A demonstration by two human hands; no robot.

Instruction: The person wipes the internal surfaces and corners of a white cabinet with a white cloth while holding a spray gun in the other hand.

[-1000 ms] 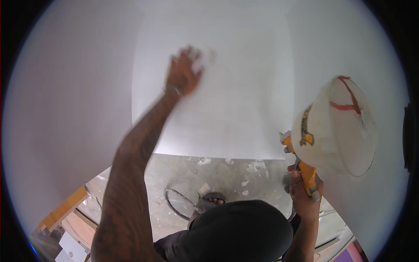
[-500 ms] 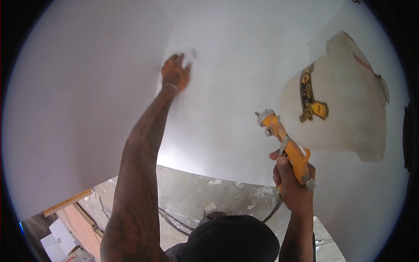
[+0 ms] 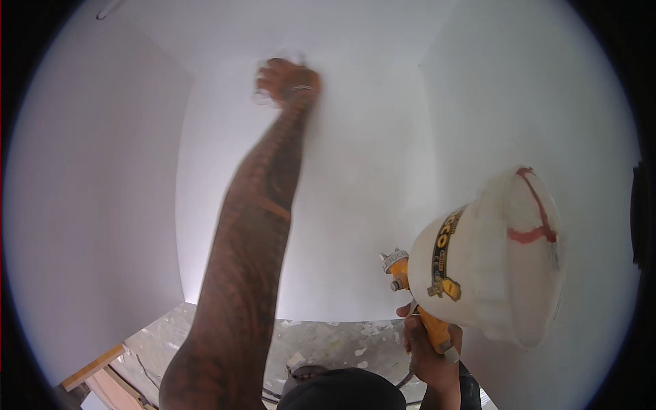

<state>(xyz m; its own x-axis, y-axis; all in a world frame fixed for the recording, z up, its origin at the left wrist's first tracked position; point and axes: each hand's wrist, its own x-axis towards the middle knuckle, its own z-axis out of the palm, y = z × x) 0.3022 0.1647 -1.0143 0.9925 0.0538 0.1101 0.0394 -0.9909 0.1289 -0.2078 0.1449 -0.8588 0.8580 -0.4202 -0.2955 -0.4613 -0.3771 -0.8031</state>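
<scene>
At 5 o'clock my right hand [image 3: 432,355] clamped the gun [image 3: 429,321] by its handle [image 3: 438,336], the surest hold; the cup [image 3: 471,273] likely made it top-heavy. My left hand [image 3: 287,78] blurred at 11 o'clock, grip unclear.

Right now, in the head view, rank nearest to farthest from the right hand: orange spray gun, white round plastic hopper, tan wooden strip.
1. Orange spray gun: gripped in the right hand.
2. White round plastic hopper: above, slightly right.
3. Tan wooden strip: far lower left.
</scene>
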